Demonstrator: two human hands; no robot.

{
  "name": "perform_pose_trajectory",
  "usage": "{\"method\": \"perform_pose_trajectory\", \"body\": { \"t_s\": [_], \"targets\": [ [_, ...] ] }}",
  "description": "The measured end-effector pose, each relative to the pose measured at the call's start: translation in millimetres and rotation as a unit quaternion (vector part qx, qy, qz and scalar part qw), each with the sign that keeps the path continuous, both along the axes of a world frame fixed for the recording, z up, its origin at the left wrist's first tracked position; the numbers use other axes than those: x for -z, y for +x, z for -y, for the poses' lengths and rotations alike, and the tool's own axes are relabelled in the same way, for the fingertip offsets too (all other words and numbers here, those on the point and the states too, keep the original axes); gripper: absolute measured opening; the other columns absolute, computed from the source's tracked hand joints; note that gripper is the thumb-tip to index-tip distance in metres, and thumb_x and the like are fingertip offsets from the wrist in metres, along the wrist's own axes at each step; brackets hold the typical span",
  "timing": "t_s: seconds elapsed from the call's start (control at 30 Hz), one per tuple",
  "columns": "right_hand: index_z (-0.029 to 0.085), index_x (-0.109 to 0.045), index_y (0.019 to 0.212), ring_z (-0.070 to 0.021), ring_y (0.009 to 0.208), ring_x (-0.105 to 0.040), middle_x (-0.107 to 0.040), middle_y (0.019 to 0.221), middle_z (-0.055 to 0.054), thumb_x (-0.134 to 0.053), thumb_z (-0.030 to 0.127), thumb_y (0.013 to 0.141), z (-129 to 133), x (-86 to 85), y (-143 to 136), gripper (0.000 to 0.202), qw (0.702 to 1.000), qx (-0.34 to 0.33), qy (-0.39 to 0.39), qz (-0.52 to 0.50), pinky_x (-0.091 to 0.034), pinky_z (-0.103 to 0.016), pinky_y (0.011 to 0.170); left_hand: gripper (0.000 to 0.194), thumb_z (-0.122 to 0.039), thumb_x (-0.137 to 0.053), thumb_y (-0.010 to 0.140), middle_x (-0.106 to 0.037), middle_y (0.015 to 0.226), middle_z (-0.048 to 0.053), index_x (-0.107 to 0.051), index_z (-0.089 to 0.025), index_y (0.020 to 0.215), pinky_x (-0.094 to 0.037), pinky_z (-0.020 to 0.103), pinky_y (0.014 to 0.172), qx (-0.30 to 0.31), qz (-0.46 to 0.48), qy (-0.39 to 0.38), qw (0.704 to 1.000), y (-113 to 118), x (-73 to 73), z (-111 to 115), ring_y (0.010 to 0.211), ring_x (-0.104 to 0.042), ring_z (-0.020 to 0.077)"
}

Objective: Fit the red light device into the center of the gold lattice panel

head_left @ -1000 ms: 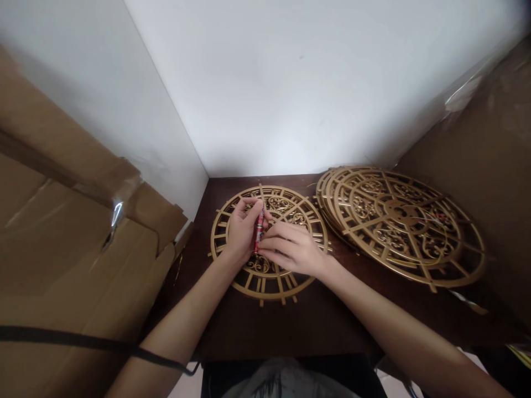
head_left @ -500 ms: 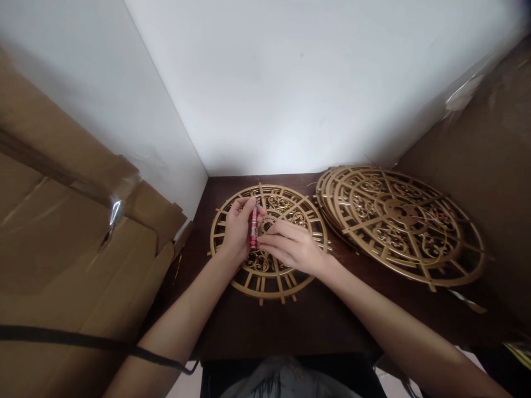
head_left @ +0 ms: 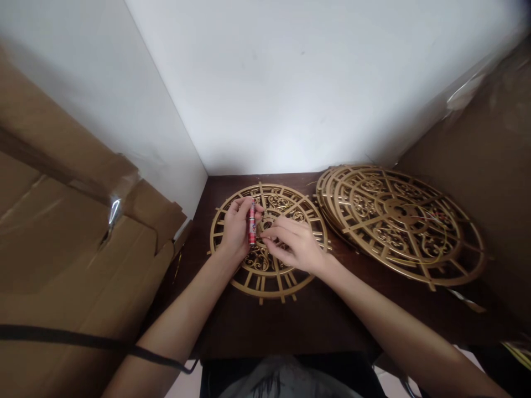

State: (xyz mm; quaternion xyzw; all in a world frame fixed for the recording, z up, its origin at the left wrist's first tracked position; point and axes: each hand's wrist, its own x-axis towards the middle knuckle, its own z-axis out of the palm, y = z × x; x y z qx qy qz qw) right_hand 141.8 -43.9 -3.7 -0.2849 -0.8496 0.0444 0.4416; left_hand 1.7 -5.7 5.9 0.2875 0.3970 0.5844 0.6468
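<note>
My left hand is closed around a pair of slim red batteries, lined up end to end under the thumb. Facing it, my right hand has its thumb and fingers drawn together near the batteries' lower end. Something thin and small may be between those fingertips, but I cannot make it out. Both hands are over a round gold openwork clock face, which lies flat with scrollwork and bars like Roman numerals. Its middle is partly covered by my hands.
A stack of similar gold clock faces rests at the right, with thin wires on top. Cardboard stands on the left and more cardboard on the right. A white wall closes the back of the dark table.
My right hand's fingertips have drawn slightly away from the batteries and its fingers have shifted. My left hand keeps its hold, the batteries having moved a little left.
</note>
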Motion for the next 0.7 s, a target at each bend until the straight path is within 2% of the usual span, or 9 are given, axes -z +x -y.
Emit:
{"method": "perform_pose_trajectory", "body": {
  "t_s": [0.37,0.7],
  "targets": [
    [0.015,-0.061,0.080,-0.0097,0.056,-0.049,-0.055,0.063,0.001,-0.050,0.021,0.090,1.8,-3.0,-1.7,0.015,0.999,-0.011,-0.029,0.019,-0.038,-0.021,0.054,0.021,-0.025,-0.066,0.074,-0.059,0.059,-0.003,-0.048,-0.016,0.080,-0.031,0.012,0.038,0.005,-0.014,0.003,1.000,0.3,0.2,0.6,0.040,-0.042,0.0021],
    [0.017,-0.052,0.068,-0.0101,0.057,-0.047,-0.055,0.062,0.001,-0.052,0.020,0.088,2.8,0.0,-3.0,0.020,0.999,-0.007,-0.019,0.025,-0.034,-0.022,0.054,0.023,-0.027,-0.068,0.073,-0.059,0.060,-0.003,-0.049,-0.016,0.079,-0.036,0.012,0.042,-0.014,-0.029,0.015,0.999,1.6,1.8,1.6,0.045,-0.048,0.0031]
  ]
}}
